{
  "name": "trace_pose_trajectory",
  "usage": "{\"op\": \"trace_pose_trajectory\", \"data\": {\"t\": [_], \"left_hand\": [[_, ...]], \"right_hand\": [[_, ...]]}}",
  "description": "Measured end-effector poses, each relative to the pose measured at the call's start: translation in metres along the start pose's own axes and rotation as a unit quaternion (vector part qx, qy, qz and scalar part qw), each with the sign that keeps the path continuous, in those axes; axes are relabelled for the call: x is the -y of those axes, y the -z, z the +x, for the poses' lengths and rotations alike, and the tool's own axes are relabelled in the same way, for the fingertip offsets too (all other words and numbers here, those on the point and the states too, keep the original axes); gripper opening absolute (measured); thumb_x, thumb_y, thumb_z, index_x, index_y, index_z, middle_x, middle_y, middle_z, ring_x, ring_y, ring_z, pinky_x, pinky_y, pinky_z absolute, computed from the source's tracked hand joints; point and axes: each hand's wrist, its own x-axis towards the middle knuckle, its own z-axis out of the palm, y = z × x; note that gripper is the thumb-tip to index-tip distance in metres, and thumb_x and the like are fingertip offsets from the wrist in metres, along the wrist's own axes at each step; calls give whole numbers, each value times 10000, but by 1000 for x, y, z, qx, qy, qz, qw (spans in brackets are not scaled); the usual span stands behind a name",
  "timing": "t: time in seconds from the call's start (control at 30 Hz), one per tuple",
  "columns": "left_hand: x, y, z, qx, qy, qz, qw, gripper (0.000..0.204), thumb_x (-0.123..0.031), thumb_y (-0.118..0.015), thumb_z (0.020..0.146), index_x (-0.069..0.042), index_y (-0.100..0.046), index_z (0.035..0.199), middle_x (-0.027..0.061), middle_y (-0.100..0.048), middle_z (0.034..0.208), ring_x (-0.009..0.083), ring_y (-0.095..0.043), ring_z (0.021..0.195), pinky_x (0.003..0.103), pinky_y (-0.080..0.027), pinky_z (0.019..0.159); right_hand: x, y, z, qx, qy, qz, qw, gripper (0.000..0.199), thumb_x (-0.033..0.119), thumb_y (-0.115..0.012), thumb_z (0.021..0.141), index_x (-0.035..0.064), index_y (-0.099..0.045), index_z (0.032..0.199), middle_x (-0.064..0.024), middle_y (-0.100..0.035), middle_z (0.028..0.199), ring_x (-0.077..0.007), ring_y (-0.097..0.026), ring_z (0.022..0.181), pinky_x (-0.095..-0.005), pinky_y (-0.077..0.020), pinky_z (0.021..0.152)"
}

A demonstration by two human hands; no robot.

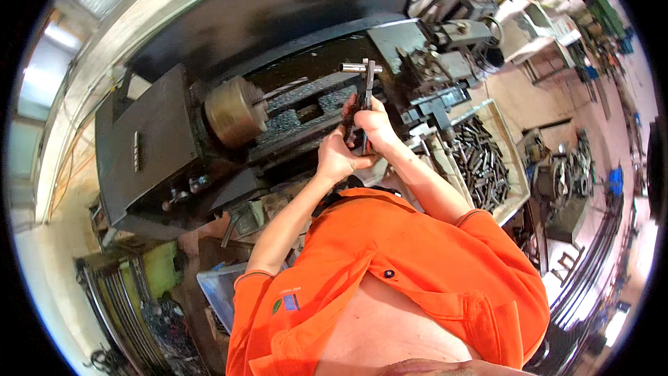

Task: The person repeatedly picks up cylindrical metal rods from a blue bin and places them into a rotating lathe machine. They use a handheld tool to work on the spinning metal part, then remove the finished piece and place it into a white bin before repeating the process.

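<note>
Both my hands are together over the front of a lathe, closed around a long, slim metal tool [368, 95] that looks like a caliper. My right hand [376, 125] wraps its middle from the right. Lower down on the left, my left hand [338, 156] grips around its dark lower end, where a bit of red shows. A short shiny metal cylinder [353, 67] lies crosswise at the tool's upper end. Its exact contact with the tool is too small to tell. The fingertips of my left hand look dark and are partly hidden.
The lathe's chuck [235, 111] is at the left, beside the dark headstock [142, 146], with a small metal rod [136, 151] on top. Tool post and carriage [435, 101] stand at the right. A tray [516, 174] beside me holds many dark metal pieces [480, 163].
</note>
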Motion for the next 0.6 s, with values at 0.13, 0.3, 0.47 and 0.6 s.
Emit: {"op": "trace_pose_trajectory", "data": {"t": [0.13, 0.3, 0.47, 0.6], "left_hand": [[-3, -21, -8, -80, -92, 189, 974, 899, -343, -799, 427, -4, -424, 1171, 157, -566, 983, 315, -586, 877, 380, -486, 748], [-9, -63, -24, -85, -209, 232, 946, 915, -355, -791, 455, 64, -407, 1173, 208, -513, 1038, 359, -536, 951, 402, -463, 791], [-18, -99, -38, -21, -253, 201, 946, 924, -363, -801, 434, 57, -417, 1162, 196, -515, 1007, 356, -533, 941, 401, -457, 785], [-25, -122, -47, 68, -246, 228, 939, 969, -401, -807, 433, 32, -395, 1196, 188, -515, 1020, 360, -534, 929, 412, -453, 793]], "right_hand": [[-2, 25, -33, 29, 72, 44, 996, 498, -8, -444, 588, -6, -536, 1078, -96, -590, 1011, -180, -558, 843, -289, -443, 768], [1, 52, -82, -96, 138, -3, 986, 423, 19, -465, 624, 9, -573, 1033, -88, -623, 940, -55, -431, 511, -187, -314, 441], [-2, 90, -122, -168, 146, 4, 975, 294, 21, -483, 681, 5, -591, 954, -84, -632, 873, -44, -405, 466, -192, -290, 405], [-11, 120, -154, -191, 133, 109, 966, 251, 59, -482, 739, -7, -566, 966, -97, -619, 914, -60, -392, 431, -205, -301, 401]]}}
